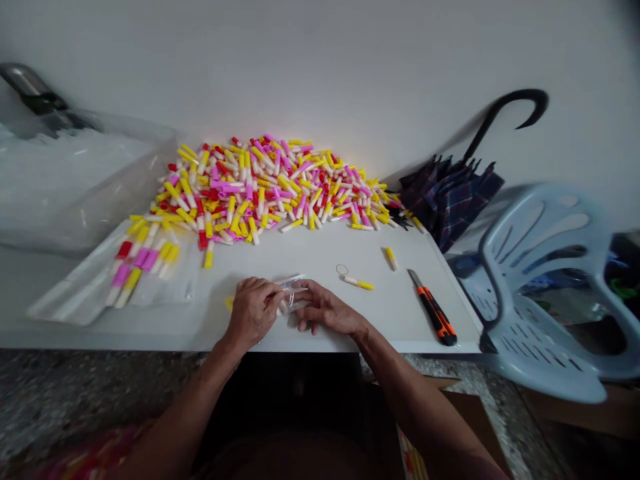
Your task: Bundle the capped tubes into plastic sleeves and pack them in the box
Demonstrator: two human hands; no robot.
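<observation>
My left hand [253, 307] is closed on a small clear plastic bag [289, 303] just above the table's front edge. A bit of red shows at its fingertips, and a yellow end [229, 304] sticks out behind the hand. My right hand [327, 312] has its fingers curled around the bag's other end; thin pale loops show between the hands, too small to name for sure. To the right lie a thin rubber band [342, 269], a yellow-and-white tube [359, 283] and another such tube [391, 259].
A big heap of small capped tubes [270, 187] lies against the wall. Several tubes rest on clear bags [165, 290] at left, beside a large plastic bag [75, 187]. An orange-black utility knife [434, 310], blade out, a folded umbrella [450, 193] and a blue-grey chair [545, 287] are right.
</observation>
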